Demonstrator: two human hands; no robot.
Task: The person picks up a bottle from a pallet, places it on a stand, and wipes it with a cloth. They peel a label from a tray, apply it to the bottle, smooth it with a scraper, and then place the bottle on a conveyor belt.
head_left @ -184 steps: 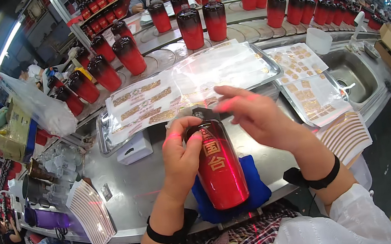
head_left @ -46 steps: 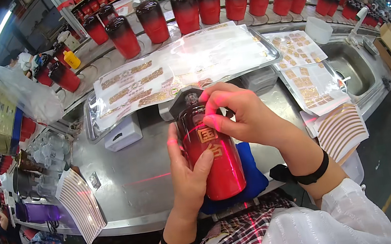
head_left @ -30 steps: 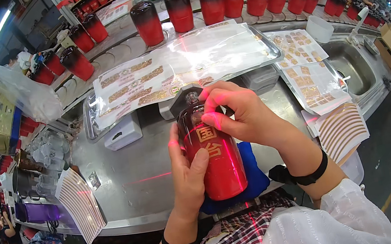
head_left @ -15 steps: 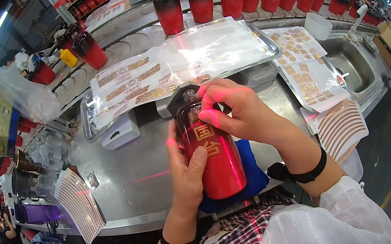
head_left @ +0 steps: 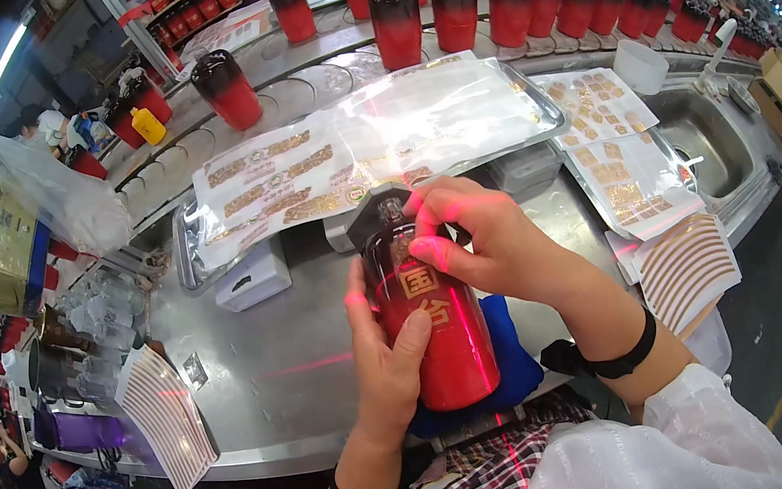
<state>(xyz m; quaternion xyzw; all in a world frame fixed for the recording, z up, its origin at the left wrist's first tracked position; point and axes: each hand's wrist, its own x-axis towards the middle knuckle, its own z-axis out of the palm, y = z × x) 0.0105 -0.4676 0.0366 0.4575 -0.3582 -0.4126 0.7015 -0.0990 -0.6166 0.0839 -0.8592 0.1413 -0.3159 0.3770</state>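
Note:
A bottle point(head_left: 459, 361), red fading to black at its shoulder and marked with gold characters, leans back over a blue cloth point(head_left: 513, 353) near the table's front edge. My left hand point(head_left: 387, 366) wraps its left side, thumb across the front. At the shoulder, just below the neck, my right hand point(head_left: 475, 232) has thumb and forefinger pinched close against the glass. Whatever lies between those fingertips is mostly hidden. Behind the neck is a dark angular block point(head_left: 370, 224). Red laser lines cross the bottle and my right hand.
Beyond my hands, a metal tray point(head_left: 545, 112) carries sheets of gold decals point(head_left: 264, 175). Similar bottles point(head_left: 455, 12) stand on a curved conveyor point(head_left: 307, 85). Striped strip sheets lie left point(head_left: 166, 420) and right point(head_left: 685, 261). A sink point(head_left: 716, 150) is at right, a white box point(head_left: 251, 275) at left.
Bottles on the conveyor have moved right. The view has shifted slightly, so the table and my hands sit lower in it. Both hands keep nearly the same hold on the bottle.

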